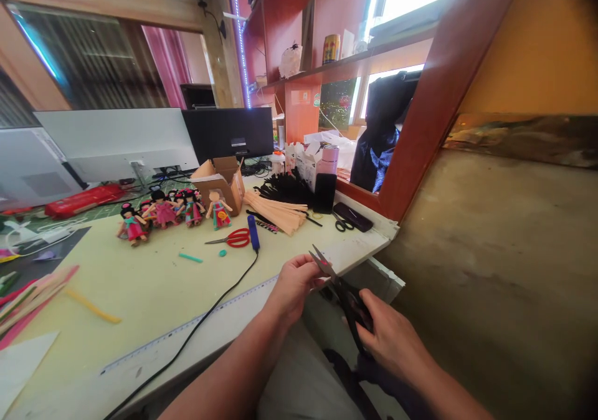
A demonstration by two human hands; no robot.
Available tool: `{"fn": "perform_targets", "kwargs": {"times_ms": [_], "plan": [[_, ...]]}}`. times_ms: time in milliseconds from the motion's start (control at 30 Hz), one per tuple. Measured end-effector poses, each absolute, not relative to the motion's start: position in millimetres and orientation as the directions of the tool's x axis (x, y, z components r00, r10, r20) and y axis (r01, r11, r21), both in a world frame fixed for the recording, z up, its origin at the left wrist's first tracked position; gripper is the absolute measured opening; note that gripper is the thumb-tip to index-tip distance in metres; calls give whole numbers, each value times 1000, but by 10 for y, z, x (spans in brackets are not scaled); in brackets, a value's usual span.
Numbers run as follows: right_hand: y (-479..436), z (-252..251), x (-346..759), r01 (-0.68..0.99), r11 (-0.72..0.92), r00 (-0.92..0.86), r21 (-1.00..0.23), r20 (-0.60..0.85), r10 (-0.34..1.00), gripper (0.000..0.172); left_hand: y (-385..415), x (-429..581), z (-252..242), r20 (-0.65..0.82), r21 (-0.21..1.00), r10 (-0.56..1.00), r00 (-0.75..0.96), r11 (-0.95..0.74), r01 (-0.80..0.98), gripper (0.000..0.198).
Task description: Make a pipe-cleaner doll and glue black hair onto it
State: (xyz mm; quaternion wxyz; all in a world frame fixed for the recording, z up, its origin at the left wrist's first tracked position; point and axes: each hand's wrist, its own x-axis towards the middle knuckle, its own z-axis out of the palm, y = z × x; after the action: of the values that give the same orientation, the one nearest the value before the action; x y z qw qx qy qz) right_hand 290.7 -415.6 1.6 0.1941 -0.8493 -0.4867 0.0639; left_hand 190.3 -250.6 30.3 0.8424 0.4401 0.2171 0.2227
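My right hand [390, 329] grips a pair of black-handled scissors [339, 283] by the finger loops. Their blades point up and left, slightly apart. Between finger and thumb, my left hand [294, 283] pinches a small pink-red piece [324, 263], which shows right at the blades; its material is too small to make out. Both hands are just off the table's front right edge, above my lap. On the table [187, 295] nearby are red-handled scissors [233, 239], a blue corded tool [253, 233], a teal strip [190, 258] and a small teal disc [222, 253].
Several small dolls [161, 208] stand before a cardboard box [219, 186]. Beige fuzzy stems [280, 211] and black ones [287, 186] lie behind. A second pair of scissors [343, 222] is beside a dark phone-like object [352, 216]. A black cord [196, 329] crosses the front edge.
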Motion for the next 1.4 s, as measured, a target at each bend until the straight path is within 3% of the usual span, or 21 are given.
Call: {"fn": "perform_targets", "kwargs": {"times_ms": [200, 367, 467, 567, 667, 733, 800, 867, 933, 1033, 1100, 1233, 1400], "plan": [[-4157, -77, 2911, 807, -393, 485, -441, 117, 866, 23, -2485, 1884, 291, -164, 835, 570, 805, 514, -194, 13], [-4131, -119, 2891, 697, -386, 535, -605, 79, 841, 28, -2491, 1884, 283, -181, 867, 604, 776, 471, -163, 16], [-4158, -157, 2906, 525, -360, 646, -771, 85, 759, 33, -2457, 1872, 264, -187, 894, 633, 752, 427, -137, 17], [-4251, -216, 2922, 249, -226, 716, -942, 22, 698, 41, -2369, 1817, 247, -184, 902, 659, 729, 408, -142, 17], [-4347, -279, 2926, -44, -191, 625, -981, -176, 760, 58, -2225, 1707, 260, -182, 905, 701, 689, 393, -162, 17], [-4353, -307, 2946, -154, -207, 562, -966, -258, 786, 62, -2109, 1607, 283, -193, 897, 719, 668, 405, -177, 18], [-4280, -300, 2997, -169, -228, 542, -959, -284, 791, 57, -1987, 1494, 309, -205, 883, 727, 655, 427, -197, 20], [-4128, -242, 3080, 14, -286, 538, -958, -234, 810, 48, -1872, 1374, 333, -212, 872, 734, 646, 441, -214, 21], [-3926, -147, 3175, 344, -348, 510, -872, -138, 849, 35, -1771, 1253, 352, -219, 870, 743, 632, 442, -218, 22], [-3608, -23, 3287, 720, -412, 499, -558, 4, 867, 24, -1648, 1076, 373, -231, 872, 766, 600, 437, -222, 24], [-3420, 7, 3327, 803, -449, 514, -392, 71, 855, 28, -1581, 969, 382, -228, 876, 780, 582, 426, -227, 24], [-3124, -8, 3385, 843, -483, 512, -237, 80, 855, 34, -1459, 802, 388, -201, 898, 792, 577, 384, -214, 22], [-2787, 44, 3557, 939, -342, 344, -41, 95, 934, 15, -1314, 666, 418, -130, 942, 799, 587, 284, -178, 18]]}}
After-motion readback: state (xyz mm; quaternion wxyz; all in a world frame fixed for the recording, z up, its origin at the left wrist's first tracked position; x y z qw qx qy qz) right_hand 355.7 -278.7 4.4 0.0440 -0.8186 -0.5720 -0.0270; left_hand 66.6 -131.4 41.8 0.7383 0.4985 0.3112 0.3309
